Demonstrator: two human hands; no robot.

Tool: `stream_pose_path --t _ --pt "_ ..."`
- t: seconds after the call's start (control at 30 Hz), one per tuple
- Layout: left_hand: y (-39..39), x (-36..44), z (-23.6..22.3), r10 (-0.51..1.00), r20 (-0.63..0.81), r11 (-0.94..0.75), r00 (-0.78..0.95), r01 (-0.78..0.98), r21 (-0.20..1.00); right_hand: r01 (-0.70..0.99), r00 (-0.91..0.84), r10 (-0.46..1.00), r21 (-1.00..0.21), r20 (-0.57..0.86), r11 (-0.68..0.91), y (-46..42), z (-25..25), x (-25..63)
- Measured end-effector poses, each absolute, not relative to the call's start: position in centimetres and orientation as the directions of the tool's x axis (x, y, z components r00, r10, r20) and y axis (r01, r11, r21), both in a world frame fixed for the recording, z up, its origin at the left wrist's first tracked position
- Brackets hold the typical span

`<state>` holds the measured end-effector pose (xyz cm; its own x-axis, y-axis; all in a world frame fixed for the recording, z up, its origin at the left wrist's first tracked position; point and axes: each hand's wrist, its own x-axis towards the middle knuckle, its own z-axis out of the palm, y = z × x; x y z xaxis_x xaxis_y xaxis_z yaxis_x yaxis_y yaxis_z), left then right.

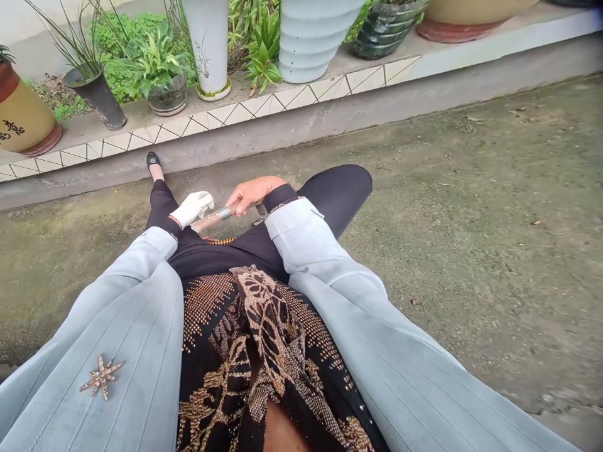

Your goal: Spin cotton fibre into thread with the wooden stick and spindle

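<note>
Pale sleeves [108, 339]; gloved left hand [192, 209], right hand [254, 193] hold a rod [219, 215] slanting rightward.

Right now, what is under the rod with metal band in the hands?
Below the metal-banded rod are the black trousers and a thin orange patterned edge. The white-gloved left hand and bare right hand cover whatever lies beneath them.

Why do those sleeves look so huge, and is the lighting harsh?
In the head view, the wide lens stretches the pale blue striped sleeves nearest it; the light is soft, without hard shadows or glare, and the white-gloved left hand stays fairly sharp.
</note>
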<state>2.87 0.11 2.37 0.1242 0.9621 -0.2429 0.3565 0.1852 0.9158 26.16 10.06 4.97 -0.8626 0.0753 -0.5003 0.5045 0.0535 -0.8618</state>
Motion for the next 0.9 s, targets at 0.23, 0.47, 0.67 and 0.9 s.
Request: stream_pose_path --t 0.23,0.47,0.67,0.9 --pt "-0.9 3.2 0.5 0.943 -0.286 0.247 0.168 0.22 0.944 0.296 -0.821 0.526 -0.953 -0.221 0.062 9.5 6.4 27.0" --pt "-1.8 3.8 0.3 0.884 -0.314 0.196 0.346 0.337 0.921 0.614 -0.642 0.713 -0.746 -0.281 0.258 9.8 5.4 25.8" --pt "-1.4 3.5 0.5 0.87 -0.311 0.146 0.383 0.402 0.904 0.847 -0.486 0.812 -0.402 -0.324 0.347 10.1 4.7 25.1" --pt "0.0 2.7 2.2 0.928 -0.217 0.121 0.304 0.306 0.944 0.822 -0.563 0.389 -0.448 -0.729 0.352 9.5 5.1 25.6"
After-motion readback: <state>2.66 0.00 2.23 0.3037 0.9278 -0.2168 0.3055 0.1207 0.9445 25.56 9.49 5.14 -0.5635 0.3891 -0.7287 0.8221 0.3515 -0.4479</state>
